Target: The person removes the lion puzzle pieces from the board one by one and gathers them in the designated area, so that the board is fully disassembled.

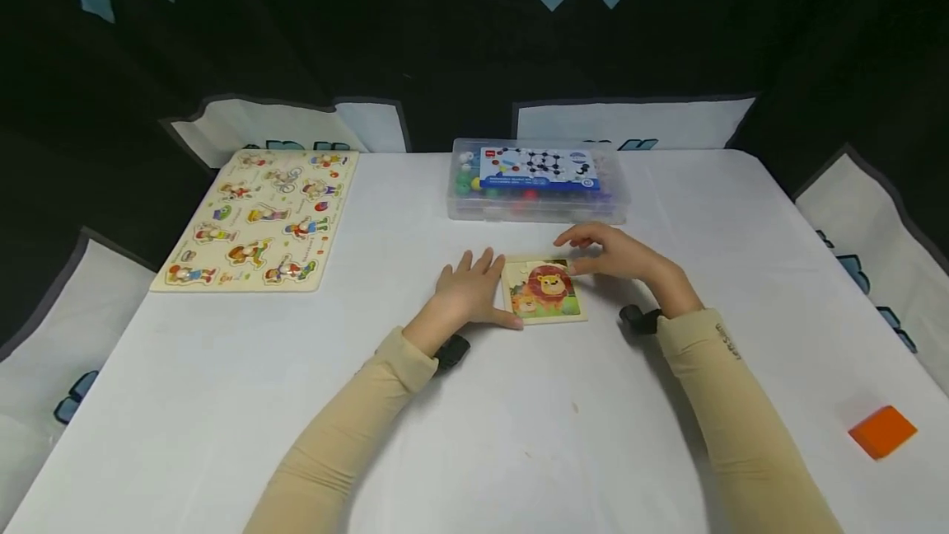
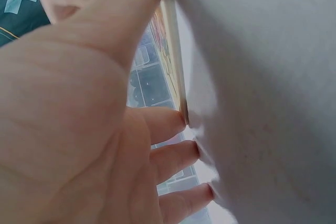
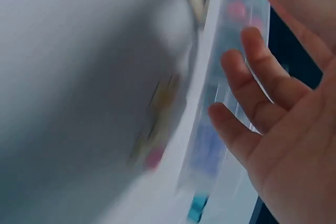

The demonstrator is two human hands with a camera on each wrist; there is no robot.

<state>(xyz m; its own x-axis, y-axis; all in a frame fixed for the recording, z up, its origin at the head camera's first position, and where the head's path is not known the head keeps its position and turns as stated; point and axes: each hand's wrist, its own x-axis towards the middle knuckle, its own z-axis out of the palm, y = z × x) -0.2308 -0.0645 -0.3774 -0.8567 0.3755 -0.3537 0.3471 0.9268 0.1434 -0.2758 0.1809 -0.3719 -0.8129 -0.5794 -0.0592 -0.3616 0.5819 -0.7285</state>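
Observation:
A small square lion puzzle point(image 1: 547, 290) in a pale wooden frame lies flat on the white table. At its left side my left hand point(image 1: 467, 295) rests with fingers spread, the thumb along the front edge and the index finger by the left edge. In the left wrist view, the index fingertip point(image 2: 176, 121) meets the tray's edge and the other fingertips touch the cloth. Over the puzzle's upper right side hovers my right hand point(image 1: 611, 254), fingers loosely bent. No object shows in its grasp in the right wrist view, where the fingers point(image 3: 241, 77) are apart.
Behind the puzzle stands a clear plastic box point(image 1: 534, 206) of coloured balls with a printed label. A large wooden picture board point(image 1: 255, 221) lies at the back left. An orange block point(image 1: 882, 433) sits near the right edge. Dark cloth hangs behind the table.

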